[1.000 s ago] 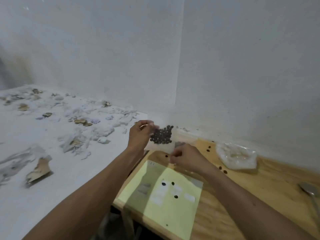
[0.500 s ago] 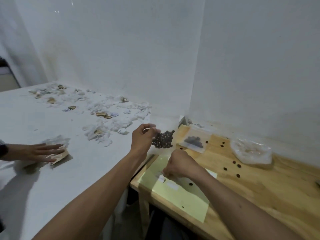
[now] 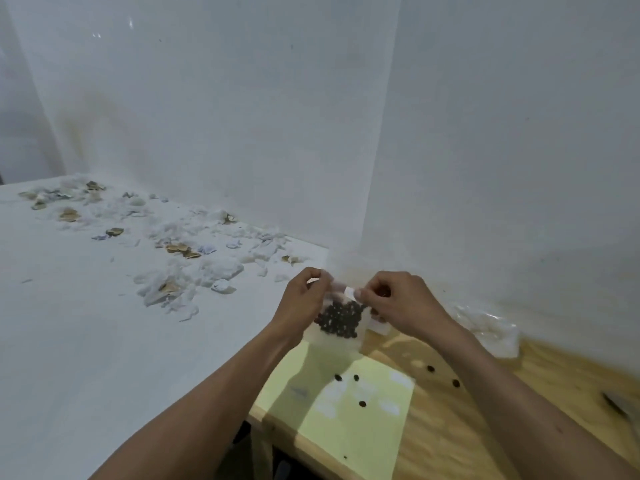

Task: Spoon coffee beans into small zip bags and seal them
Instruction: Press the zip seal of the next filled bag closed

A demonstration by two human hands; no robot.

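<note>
A small clear zip bag (image 3: 341, 322) holding dark coffee beans hangs in the air above the wooden table's left end. My left hand (image 3: 303, 301) pinches the bag's top left corner. My right hand (image 3: 398, 304) pinches the top right, with a small white strip between its fingertips at the bag's upper edge. Whether the zip is closed is not visible. Several loose beans (image 3: 362, 404) lie on a pale yellow sheet (image 3: 346, 420) under the bag.
The wooden table (image 3: 467, 431) carries a crumpled clear plastic bag (image 3: 488, 327) against the wall and two stray beans (image 3: 430, 368). To the left, a white table (image 3: 86, 323) is strewn with torn white and brown scraps (image 3: 180, 251). White walls stand close behind.
My right hand rose from the yellow sheet to the bag's top edge, bringing a white strip. The view shifted; the other person's hand and the second filled bag are out of sight.
</note>
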